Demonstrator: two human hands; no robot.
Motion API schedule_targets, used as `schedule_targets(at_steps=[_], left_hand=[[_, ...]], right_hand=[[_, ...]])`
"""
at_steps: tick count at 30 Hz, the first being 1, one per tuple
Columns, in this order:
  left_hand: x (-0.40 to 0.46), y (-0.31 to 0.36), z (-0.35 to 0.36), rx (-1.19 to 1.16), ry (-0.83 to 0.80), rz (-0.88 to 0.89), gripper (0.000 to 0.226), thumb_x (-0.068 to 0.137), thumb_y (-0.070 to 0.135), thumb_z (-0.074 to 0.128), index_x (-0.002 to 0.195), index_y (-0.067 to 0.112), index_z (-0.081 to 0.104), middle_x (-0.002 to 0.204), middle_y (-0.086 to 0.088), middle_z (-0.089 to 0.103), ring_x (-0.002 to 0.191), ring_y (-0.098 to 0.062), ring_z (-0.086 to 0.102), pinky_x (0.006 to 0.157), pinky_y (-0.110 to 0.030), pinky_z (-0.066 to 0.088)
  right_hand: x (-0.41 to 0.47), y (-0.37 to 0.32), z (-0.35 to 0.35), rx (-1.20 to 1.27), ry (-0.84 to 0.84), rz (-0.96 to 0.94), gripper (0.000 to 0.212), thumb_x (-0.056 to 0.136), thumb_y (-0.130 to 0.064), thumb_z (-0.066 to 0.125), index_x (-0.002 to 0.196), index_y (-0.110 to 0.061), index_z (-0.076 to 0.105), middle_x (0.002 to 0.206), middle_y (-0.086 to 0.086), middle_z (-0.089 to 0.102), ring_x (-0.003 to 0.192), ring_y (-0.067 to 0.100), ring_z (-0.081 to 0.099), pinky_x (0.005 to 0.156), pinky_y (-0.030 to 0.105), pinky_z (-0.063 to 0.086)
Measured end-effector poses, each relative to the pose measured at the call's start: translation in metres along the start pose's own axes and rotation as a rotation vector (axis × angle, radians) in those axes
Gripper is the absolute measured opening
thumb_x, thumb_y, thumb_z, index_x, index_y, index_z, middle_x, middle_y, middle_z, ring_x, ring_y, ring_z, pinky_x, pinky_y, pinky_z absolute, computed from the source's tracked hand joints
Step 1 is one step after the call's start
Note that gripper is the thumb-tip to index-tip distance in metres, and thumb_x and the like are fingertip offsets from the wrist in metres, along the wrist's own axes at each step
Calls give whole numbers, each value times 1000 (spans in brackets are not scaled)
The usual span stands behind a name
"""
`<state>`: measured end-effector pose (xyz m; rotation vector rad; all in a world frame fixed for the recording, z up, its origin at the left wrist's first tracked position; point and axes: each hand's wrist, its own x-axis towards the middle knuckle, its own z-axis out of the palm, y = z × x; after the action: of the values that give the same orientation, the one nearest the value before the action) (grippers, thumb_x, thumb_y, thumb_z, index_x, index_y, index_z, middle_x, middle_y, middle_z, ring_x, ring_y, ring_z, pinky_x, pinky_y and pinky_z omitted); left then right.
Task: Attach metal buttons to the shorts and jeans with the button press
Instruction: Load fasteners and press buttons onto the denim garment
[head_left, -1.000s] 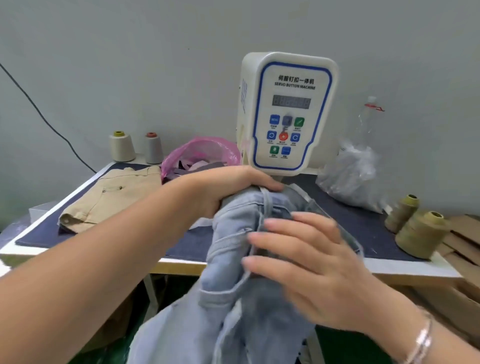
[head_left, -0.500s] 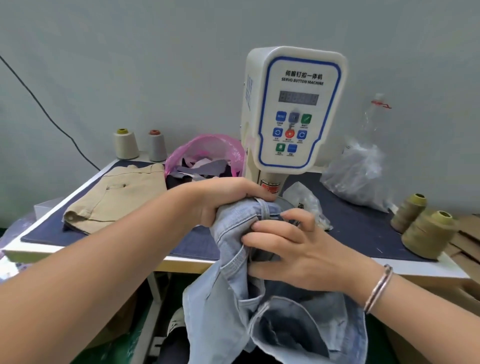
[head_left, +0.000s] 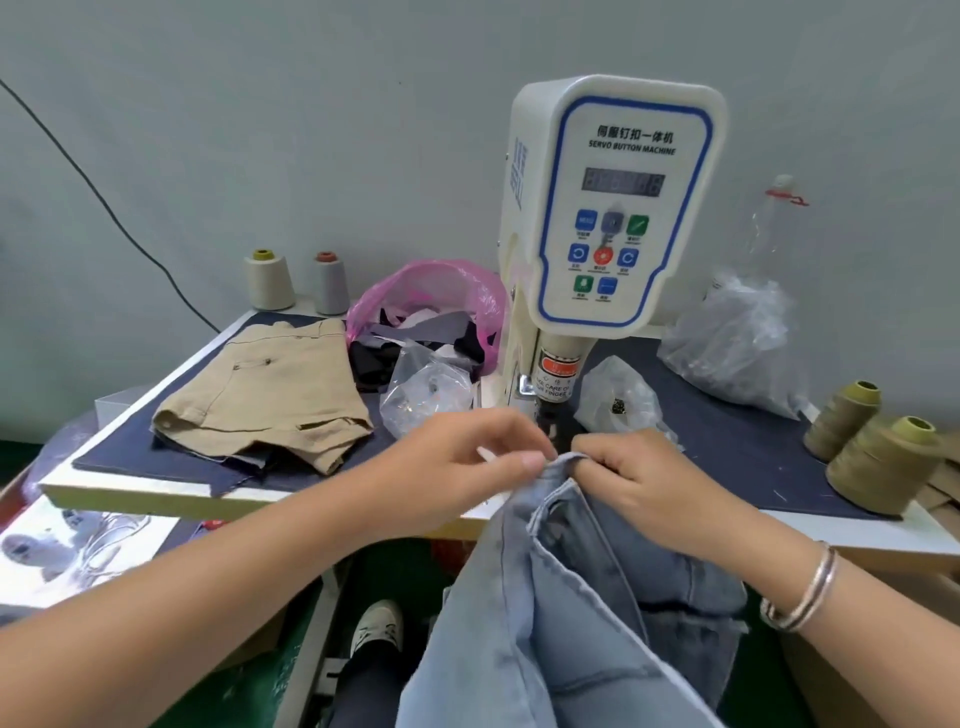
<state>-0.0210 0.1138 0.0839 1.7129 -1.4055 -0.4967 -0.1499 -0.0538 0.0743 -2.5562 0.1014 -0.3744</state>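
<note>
Both grips are pinched on the waistband edge of the jeans (head_left: 566, 597), the left hand (head_left: 467, 462) and right hand (head_left: 631, 480) nearly touching at the table (head_left: 857, 525) front. The button press (head_left: 613, 208) stands directly beyond them, its head just past the fingertips, equally near both. The khaki shorts (head_left: 260, 395) lie well off left.
</note>
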Motion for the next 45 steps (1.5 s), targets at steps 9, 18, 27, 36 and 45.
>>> schedule_targets(at_steps=[9, 18, 27, 36, 45], left_hand=[[4, -25, 19, 87, 20, 18, 24, 93, 28, 62, 106, 41, 46, 102, 14, 59, 90, 1, 58, 79, -19, 49], [34, -95, 35, -224, 169, -193, 17, 103, 23, 42, 90, 21, 51, 78, 12, 52, 71, 1, 47, 71, -17, 40], [59, -165, 43, -85, 306, -214, 24, 102, 25, 44, 79, 28, 48, 70, 15, 51, 66, -1, 44, 66, -20, 37], [58, -173, 43, -189, 322, -153, 24, 101, 17, 48, 78, 12, 50, 69, 7, 48, 69, -9, 42, 64, -20, 34], [56, -171, 43, -196, 317, -110, 24, 90, 31, 47, 76, 13, 54, 67, 10, 52, 67, -7, 45, 66, -24, 36]], right_hand=[[7, 14, 11, -30, 50, 139, 48, 89, -23, 52, 49, -18, 26, 43, -7, 31, 46, 8, 30, 47, 25, 24], [11, 67, 34, 118, 22, 112, 18, 89, -18, 64, 76, -28, 58, 82, -8, 57, 71, -1, 51, 68, 12, 39], [71, 173, -7, -713, 214, 567, 22, 95, -32, 50, 101, -33, 72, 113, 4, 49, 108, 28, 41, 90, 37, 33], [113, 189, 23, -1173, 3, 505, 29, 94, -27, 45, 116, -20, 61, 121, 2, 48, 114, 24, 42, 100, 40, 29], [110, 187, 26, -1202, -21, 503, 26, 91, -22, 49, 114, -18, 59, 115, 3, 48, 108, 25, 48, 110, 53, 19]])
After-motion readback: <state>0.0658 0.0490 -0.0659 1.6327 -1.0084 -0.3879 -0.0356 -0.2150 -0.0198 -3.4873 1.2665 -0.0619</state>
